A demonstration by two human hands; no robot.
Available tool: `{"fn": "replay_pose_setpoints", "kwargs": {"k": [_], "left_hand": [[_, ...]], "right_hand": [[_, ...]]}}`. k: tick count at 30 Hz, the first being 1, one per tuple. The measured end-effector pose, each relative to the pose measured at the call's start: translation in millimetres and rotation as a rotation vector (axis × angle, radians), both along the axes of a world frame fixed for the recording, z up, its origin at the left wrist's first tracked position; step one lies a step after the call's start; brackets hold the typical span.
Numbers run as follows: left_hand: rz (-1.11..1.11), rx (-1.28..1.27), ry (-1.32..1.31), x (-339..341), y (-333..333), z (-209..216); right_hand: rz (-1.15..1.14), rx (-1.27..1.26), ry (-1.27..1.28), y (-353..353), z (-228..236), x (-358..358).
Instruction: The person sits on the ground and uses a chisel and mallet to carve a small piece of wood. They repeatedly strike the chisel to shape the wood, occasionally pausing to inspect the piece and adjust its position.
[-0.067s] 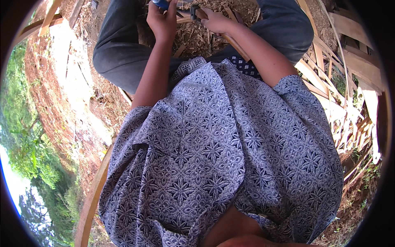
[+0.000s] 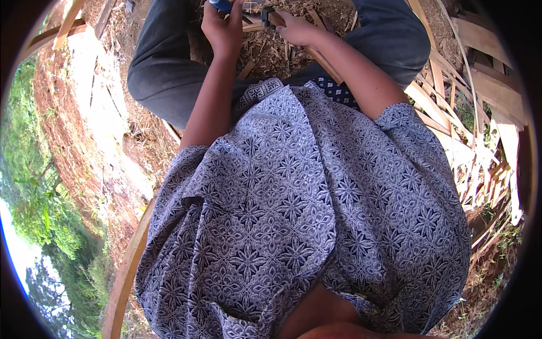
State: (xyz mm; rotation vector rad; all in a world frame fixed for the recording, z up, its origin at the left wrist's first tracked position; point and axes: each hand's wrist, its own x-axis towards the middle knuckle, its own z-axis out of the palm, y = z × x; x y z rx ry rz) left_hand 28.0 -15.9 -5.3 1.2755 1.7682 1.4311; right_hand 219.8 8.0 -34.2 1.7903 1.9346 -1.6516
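At the top edge of the view my left hand (image 2: 222,29) is closed round a blue cylindrical handle (image 2: 221,5). The upper edge of the picture cuts off the rest of that object, so its kind does not show. To its right, my right hand (image 2: 297,30) grips a hammer (image 2: 324,63) close to its dark metal head (image 2: 266,16). The hammer's wooden shaft runs back beneath my right forearm toward my lap. A small gap separates the hammer head from my left hand.
Wood shavings (image 2: 265,52) cover the ground between my bent legs (image 2: 164,68). Split wooden strips and planks (image 2: 497,93) lie piled at the right. A curved wooden piece (image 2: 127,277) stands at the lower left, with sunlit reddish soil (image 2: 73,130) and green plants beyond.
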Motion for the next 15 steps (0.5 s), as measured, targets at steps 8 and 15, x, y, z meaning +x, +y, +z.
{"fn": "replay_pose_setpoints", "kwargs": {"k": [8, 15], "left_hand": [[-0.028, -0.003, -0.041, 3.3, 0.8, 1.6], [-0.045, 0.028, -0.045, 4.4, 1.8, 1.2]], "right_hand": [[-0.011, 0.015, -0.005, -1.0, -2.3, 0.9], [-0.024, -0.02, 0.029, -1.3, 5.9, 0.8]]}}
